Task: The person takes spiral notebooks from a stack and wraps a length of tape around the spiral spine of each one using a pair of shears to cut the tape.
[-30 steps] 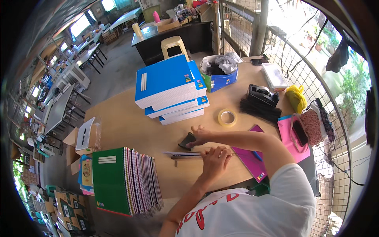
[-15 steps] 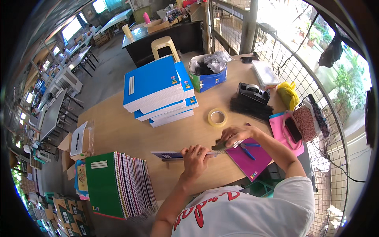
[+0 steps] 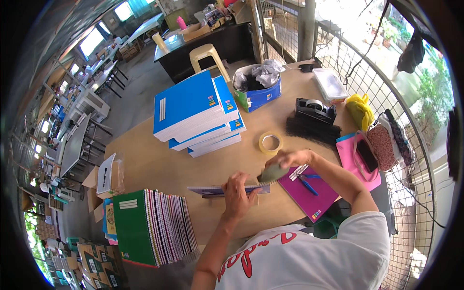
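My left hand [image 3: 236, 195] is closed on a thin purple-blue notebook [image 3: 207, 190], held nearly on edge so that mostly its narrow side shows. A strip of wood seems to lie under or beside it. Over the notebook's right end, my right hand [image 3: 293, 158] grips a grey-green rounded object [image 3: 273, 172], blurred, with a dark tip; its kind cannot be made out. Just right of it, blue-handled pliers [image 3: 307, 185] rest on a purple notebook [image 3: 302, 195]. A roll of clear tape [image 3: 270, 143] lies beyond my right hand.
Blue notebooks [image 3: 186, 104] are piled at the back left, green spiral notebooks [image 3: 130, 224] at the front left. Behind stand a carton of plastic scraps [image 3: 261, 96] and a black tape dispenser [image 3: 315, 112]. A pink folder [image 3: 357, 164] with a phone and pouch lies right, beside wire mesh.
My right hand has lifted slightly away from the notebook's end, and the grey-green object has turned more into view. My left hand keeps its hold. The whole view has shifted a little.
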A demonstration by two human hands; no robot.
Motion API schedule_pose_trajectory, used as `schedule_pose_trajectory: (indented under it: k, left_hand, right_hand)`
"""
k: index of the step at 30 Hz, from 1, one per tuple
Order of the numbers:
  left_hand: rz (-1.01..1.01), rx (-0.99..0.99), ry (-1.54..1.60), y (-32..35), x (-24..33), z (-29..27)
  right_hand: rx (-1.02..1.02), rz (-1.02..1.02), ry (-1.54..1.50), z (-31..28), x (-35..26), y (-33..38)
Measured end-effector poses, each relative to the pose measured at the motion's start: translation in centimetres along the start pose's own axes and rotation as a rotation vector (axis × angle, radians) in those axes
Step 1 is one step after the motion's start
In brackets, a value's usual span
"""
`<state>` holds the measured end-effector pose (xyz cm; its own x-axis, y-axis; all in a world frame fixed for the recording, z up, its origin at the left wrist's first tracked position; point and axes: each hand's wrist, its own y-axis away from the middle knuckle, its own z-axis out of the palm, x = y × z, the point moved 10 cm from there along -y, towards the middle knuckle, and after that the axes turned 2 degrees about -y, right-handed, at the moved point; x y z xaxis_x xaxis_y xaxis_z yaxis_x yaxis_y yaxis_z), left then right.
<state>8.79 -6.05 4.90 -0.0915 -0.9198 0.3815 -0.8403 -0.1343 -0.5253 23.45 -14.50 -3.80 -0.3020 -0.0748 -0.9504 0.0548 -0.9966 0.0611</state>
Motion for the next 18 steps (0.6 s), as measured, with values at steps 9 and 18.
schedule_pose_trajectory:
  k: [9, 18]
  left_hand:
    - [0.034, 0.038, -0.008, 0.4, 0.0, -0.1]
    - [-0.081, 0.184, -0.216, 2.2, -3.6, -4.3]
  right_hand:
    - [-0.028, -0.021, 1.014, 2.6, -2.7, -2.4]
    - [-0.013, -0.022, 0.016, 2.8, -2.5, -2.1]
